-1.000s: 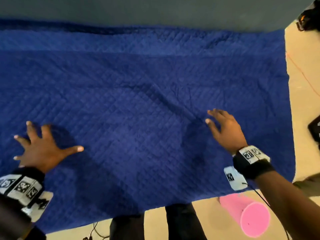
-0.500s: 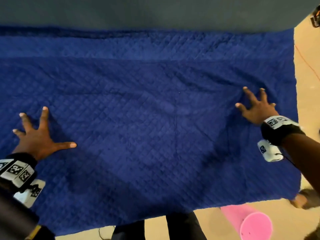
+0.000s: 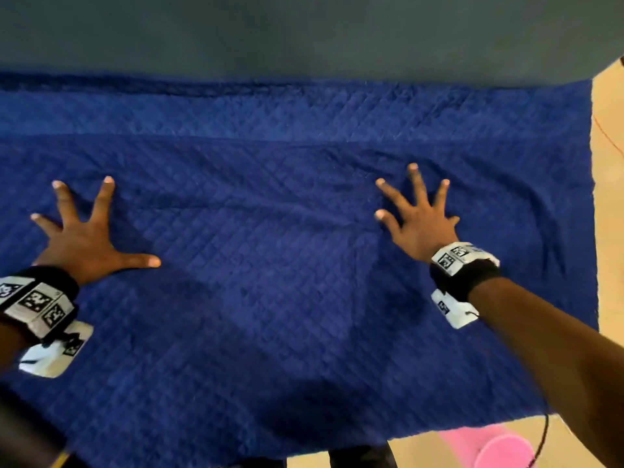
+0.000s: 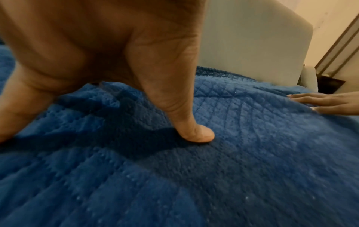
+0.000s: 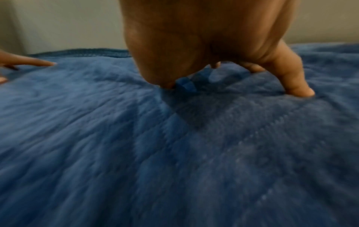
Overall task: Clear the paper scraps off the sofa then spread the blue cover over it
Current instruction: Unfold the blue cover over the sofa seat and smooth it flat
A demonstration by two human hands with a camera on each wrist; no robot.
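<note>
The blue quilted cover (image 3: 270,282) lies spread across the whole sofa seat and a strip of the backrest, with shallow creases near the middle. My left hand (image 3: 81,238) presses flat on it at the left, fingers splayed wide; its thumb (image 4: 194,133) digs into the plush. My right hand (image 3: 418,214) presses flat on the right part, fingers also spread, and its fingertips (image 5: 299,90) sink into the cover (image 5: 174,153). No paper scraps show anywhere.
The grey sofa backrest (image 3: 304,35) rises behind the cover. Beige floor (image 3: 607,197) shows at the right and along the front edge. A pink cylinder (image 3: 496,450) lies on the floor at the bottom right. My dark trouser legs (image 3: 358,457) stand against the sofa front.
My right hand swept out to the right over the cover and has come back left and farther from me. My left hand slid away from me. Both stayed flat and spread.
</note>
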